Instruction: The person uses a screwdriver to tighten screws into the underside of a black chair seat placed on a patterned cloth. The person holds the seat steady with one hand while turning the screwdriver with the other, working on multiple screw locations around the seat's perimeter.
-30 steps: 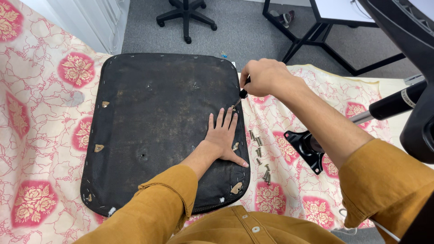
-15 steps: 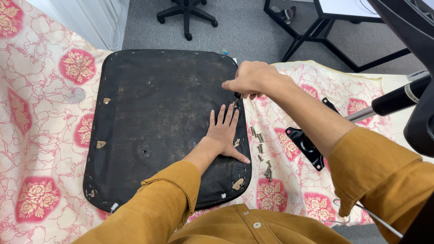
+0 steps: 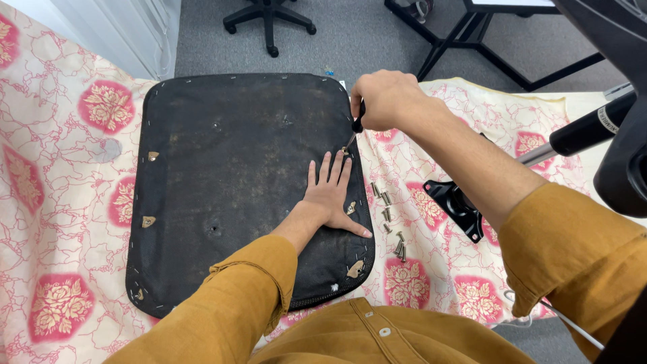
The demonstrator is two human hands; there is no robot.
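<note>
Floral pink-and-cream cloth (image 3: pixel 60 202) carries a black upholstered seat panel (image 3: pixel 229 182), centre. Left hand (image 3: pixel 331 199) lies flat, fingers spread, at its right edge; right hand (image 3: pixel 384 100) is clenched round a black-handled screwdriver (image 3: pixel 355 128) there. Loose metal screws (image 3: pixel 391 222), black bracket (image 3: pixel 458 205) alongside. Grey carpet (image 3: pixel 350 40) beyond.

office chair base (image 3: pixel 268 20) on grey carpet (image 3: pixel 364 40).
</note>
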